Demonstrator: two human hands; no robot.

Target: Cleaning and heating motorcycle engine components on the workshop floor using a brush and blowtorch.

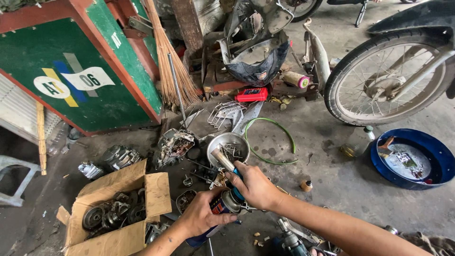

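Observation:
My left hand (201,218) grips a blue spray can (219,207) low in the middle of the view. A metal torch head with a blue grip (226,163) sits on top of the can, and my right hand (253,186) is wrapped around it. The nozzle points up and left toward a round metal bowl (214,144) holding small metal parts. Several greasy engine parts (174,146) lie on the concrete floor around both hands.
An open cardboard box (156,192) of metal parts sits at lower left. A blue basin (438,151) lies at right, below a motorcycle wheel (388,76). A green hose loop (272,142), red container (251,94), broom (171,61) and green-red cabinet (85,66) stand behind.

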